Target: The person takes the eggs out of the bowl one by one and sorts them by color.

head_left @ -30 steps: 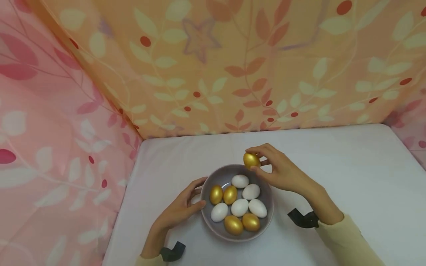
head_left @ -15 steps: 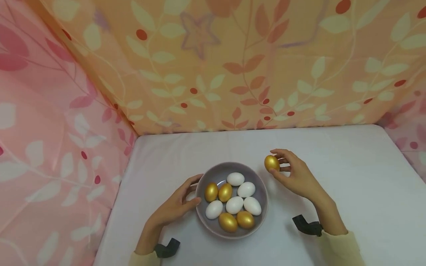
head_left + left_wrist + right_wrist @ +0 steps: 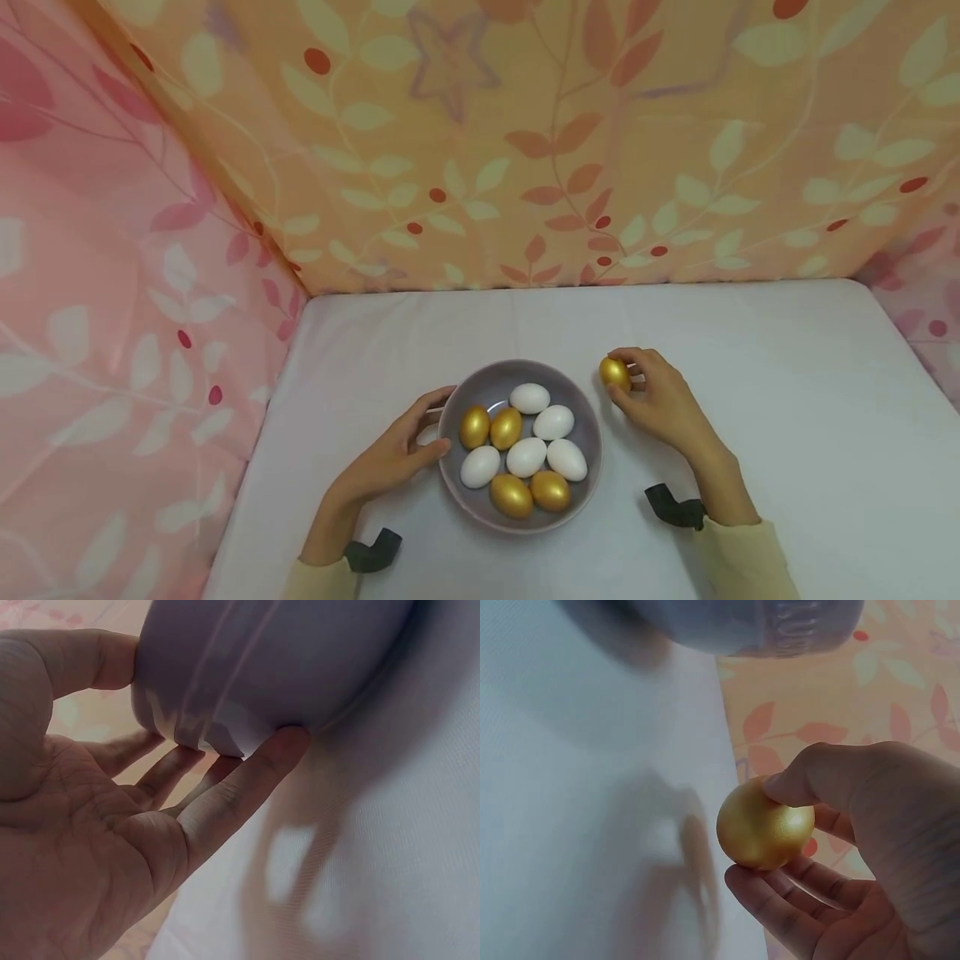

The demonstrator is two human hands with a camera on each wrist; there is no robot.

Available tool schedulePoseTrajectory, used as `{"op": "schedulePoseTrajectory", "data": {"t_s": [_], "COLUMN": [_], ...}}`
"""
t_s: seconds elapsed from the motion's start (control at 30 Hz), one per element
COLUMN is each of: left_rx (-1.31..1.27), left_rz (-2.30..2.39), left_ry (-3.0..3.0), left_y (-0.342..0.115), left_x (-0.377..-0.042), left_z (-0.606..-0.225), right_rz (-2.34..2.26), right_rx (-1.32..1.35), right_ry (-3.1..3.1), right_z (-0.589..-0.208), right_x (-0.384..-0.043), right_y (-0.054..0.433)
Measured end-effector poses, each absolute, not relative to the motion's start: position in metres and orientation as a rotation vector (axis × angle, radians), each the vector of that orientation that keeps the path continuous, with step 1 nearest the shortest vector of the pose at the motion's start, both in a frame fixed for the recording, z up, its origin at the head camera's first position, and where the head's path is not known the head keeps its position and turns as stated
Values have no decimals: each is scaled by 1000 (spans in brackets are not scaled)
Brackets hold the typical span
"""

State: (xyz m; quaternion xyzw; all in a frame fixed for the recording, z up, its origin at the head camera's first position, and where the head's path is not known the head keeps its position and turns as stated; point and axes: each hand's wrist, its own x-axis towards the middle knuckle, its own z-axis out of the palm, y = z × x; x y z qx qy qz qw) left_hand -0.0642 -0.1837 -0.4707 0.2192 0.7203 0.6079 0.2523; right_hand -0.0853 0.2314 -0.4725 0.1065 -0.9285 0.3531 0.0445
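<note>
A round grey-purple bowl (image 3: 520,527) stands on the white cloth, with several white eggs (image 3: 527,457) and several golden eggs (image 3: 512,496) inside. My left hand (image 3: 397,454) holds the bowl's left side, its thumb at the rim and its other fingers spread along the outer wall. In the left wrist view the fingertips touch the bowl's wall (image 3: 247,667). To the right of the bowl, my right hand (image 3: 660,404) pinches one golden egg (image 3: 615,374) between thumb and fingers. The right wrist view shows that golden egg (image 3: 759,829) with the thumb on one side and fingertips under the other.
White cloth (image 3: 817,400) covers the table on both sides of the bowl. An orange leaf-patterned curtain (image 3: 465,150) hangs along the back edge, and a pink one (image 3: 112,333) along the left. A black wrist mount (image 3: 675,507) juts from each forearm.
My right hand has carried the golden egg from above the bowl's back rim to the right of it, then lowered it slightly. The left hand stays on the bowl; the view has shifted a little.
</note>
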Motion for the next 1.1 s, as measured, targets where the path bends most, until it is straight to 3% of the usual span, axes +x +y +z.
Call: {"op": "schedulePoseTrajectory", "data": {"t_s": [1.1], "left_rx": [582], "left_rz": [1669], "left_ry": [1932], "left_y": [-184], "left_x": [-64], "left_z": [-472], "right_rz": [1047], "right_rx": [278], "right_ry": [-2952], "right_z": [-460], "right_x": [-80], "right_y": [225]}}
